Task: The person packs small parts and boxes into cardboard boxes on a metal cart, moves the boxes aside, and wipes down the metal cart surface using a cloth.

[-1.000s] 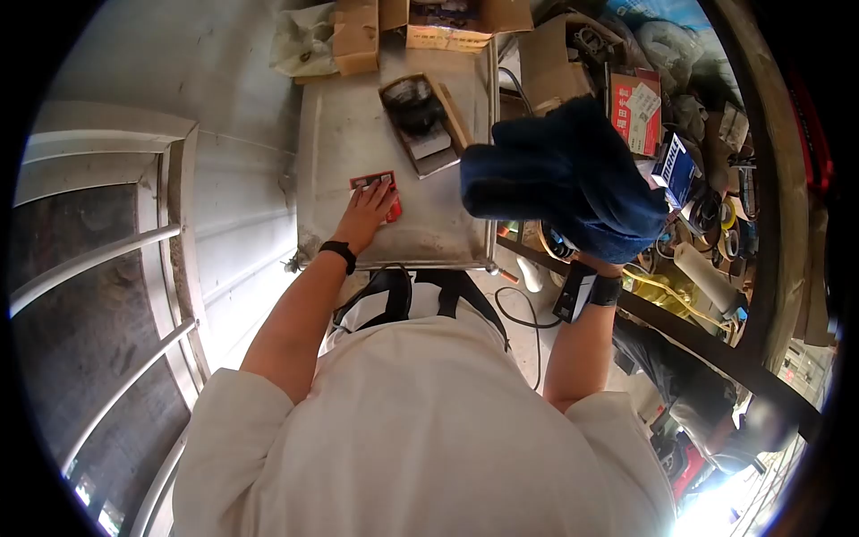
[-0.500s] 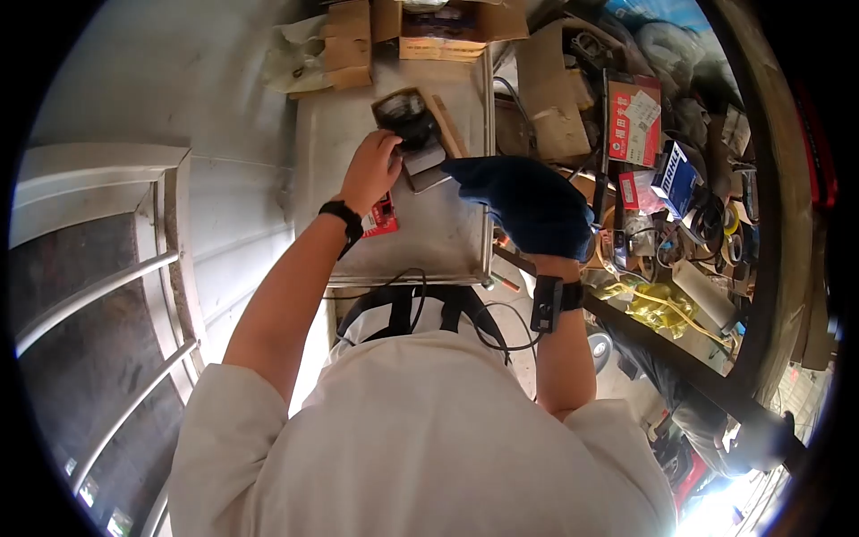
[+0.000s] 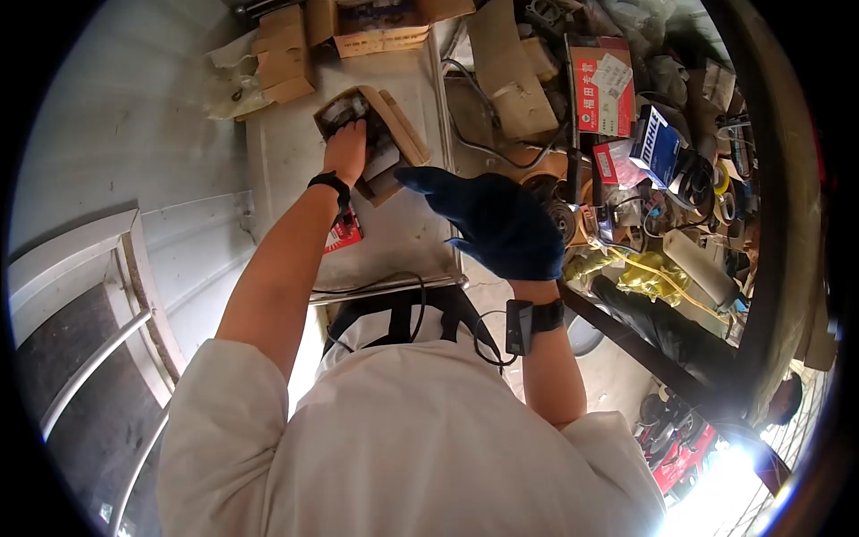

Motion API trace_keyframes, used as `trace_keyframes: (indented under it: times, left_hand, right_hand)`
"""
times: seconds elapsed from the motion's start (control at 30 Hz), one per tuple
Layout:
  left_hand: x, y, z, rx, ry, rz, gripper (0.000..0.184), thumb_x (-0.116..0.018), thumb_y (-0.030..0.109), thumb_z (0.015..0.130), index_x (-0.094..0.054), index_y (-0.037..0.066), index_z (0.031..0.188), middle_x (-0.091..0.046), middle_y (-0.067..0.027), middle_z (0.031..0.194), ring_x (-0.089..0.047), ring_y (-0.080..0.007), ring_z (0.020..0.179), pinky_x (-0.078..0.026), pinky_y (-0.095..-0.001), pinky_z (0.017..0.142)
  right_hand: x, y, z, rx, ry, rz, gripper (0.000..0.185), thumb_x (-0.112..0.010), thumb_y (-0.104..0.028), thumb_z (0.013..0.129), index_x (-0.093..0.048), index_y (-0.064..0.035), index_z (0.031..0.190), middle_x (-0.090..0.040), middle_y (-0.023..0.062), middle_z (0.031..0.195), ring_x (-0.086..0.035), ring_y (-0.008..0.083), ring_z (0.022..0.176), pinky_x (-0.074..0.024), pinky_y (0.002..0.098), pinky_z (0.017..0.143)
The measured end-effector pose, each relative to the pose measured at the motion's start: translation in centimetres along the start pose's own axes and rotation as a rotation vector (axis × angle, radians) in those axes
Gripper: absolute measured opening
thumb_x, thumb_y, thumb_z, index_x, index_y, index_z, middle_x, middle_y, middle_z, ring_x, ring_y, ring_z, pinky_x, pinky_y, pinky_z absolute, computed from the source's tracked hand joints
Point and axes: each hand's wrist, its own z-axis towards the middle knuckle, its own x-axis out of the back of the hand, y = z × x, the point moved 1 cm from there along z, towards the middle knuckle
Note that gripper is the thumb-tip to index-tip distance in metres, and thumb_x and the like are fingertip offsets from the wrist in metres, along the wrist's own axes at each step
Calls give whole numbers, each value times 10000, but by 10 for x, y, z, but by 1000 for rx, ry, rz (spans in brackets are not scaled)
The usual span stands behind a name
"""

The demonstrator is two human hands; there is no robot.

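A small open cardboard box (image 3: 400,134) lies slanted on the metal tabletop (image 3: 394,242), with grey and dark items inside. My bare left hand (image 3: 346,150) reaches into it, its fingers bent together beside a clear, shiny item (image 3: 344,111); what they hold, if anything, is hidden. My right hand (image 3: 501,219) wears a dark blue glove. Its fingers stretch out towards the box's near corner, with the thumb apart; whether the fingertips touch the box I cannot tell. A red packet (image 3: 345,234) lies under my left wrist, partly covered.
At the table's far end stand a cardboard box (image 3: 380,40) with things in it and a folded carton (image 3: 282,55). To the right, a cluttered shelf holds a red and brown carton (image 3: 601,89), a blue MAHLE box (image 3: 656,148) and tape rolls. A black cable (image 3: 380,285) crosses the near edge.
The view has shifted, so the table sits further left. My left hand has gone deeper into the box, whose opening now shows more. My gloved hand stays near its corner.
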Motion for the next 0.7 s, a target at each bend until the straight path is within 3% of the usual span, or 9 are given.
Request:
trace_keyframes:
  times: [0.13, 0.2, 0.33, 0.4, 0.43, 0.5, 0.53, 0.63, 0.7]
  left_hand:
    - [10, -1, -13, 0, -31, -101, 419, -624, 92, 797, -502, 25, 1192, -578, -183, 1072, -561, -365, 996, -488, -440, 828]
    - [19, -1, -17, -25, 156, -183, 421, -620, 107, 804, -506, 17, 1199, -577, -197, 1080, -560, -371, 992, -477, -442, 845]
    - [35, -13, 13, -53, 553, -246, 409, -621, 148, 816, -519, 0, 1184, -594, -214, 1070, -559, -382, 993, -457, -440, 880]
    - [29, -35, 51, -88, 449, -309, 416, -624, 157, 823, -523, -12, 1189, -605, -212, 1077, -560, -382, 1016, -454, -432, 892]
    - [25, -42, 66, -105, 396, -343, 419, -625, 162, 826, -525, -18, 1191, -611, -211, 1080, -560, -381, 1028, -453, -428, 898]
    - [24, -41, 88, 24, 79, -595, 453, -644, 189, 824, -525, -31, 1202, -614, -210, 1101, -564, -364, 1054, -454, -413, 904]
    - [24, -38, 93, 88, -83, -718, 471, -653, 203, 823, -525, -37, 1208, -615, -209, 1111, -565, -356, 1067, -454, -405, 907]
    - [30, -31, 93, 126, -140, -594, 515, -685, 215, 802, -526, -46, 1217, -617, -203, 1128, -587, -333, 1056, -466, -388, 893]
    - [28, -36, 94, 39, -153, -404, 496, -695, 206, 788, -545, -44, 1190, -628, -195, 1087, -606, -325, 991, -477, -370, 853]
  right_hand:
    - [-4, 10, 6, 52, 4, 31, 524, -760, -331, 640, -576, -180, 1106, -592, 37, 1113, -568, 264, 998, -496, 360, 793]
    - [-23, 12, 2, 29, -51, 41, 716, -766, -486, 647, -535, -177, 1249, -563, 46, 1234, -538, 278, 1103, -448, 362, 943]
    - [-40, 12, 7, 39, -52, -54, 623, -764, -392, 649, -555, -172, 1194, -571, 35, 1198, -548, 258, 1072, -458, 357, 915]
    - [-9, -1, 12, 12, 37, 28, 469, -747, -286, 644, -597, -196, 1080, -594, 8, 1122, -569, 247, 1019, -485, 364, 858]
    - [-16, 0, 4, -67, -8, 83, 551, -763, -350, 641, -582, -171, 1129, -591, 35, 1145, -562, 256, 1048, -472, 359, 891]
    - [-33, 6, -11, -228, -93, 190, 734, -795, -476, 635, -551, -119, 1229, -585, 89, 1192, -549, 275, 1107, -445, 348, 957]
    - [-30, 7, -13, -200, -67, 138, 696, -784, -441, 634, -553, -146, 1221, -583, 64, 1182, -554, 262, 1082, -461, 350, 922]
    - [-10, 7, -11, -90, 7, 8, 604, -759, -366, 638, -563, -193, 1183, -580, 15, 1143, -567, 235, 1020, -494, 352, 838]
    - [-4, 7, -9, -21, 17, -40, 536, -746, -351, 654, -573, -182, 1132, -582, 17, 1099, -571, 232, 989, -497, 348, 809]
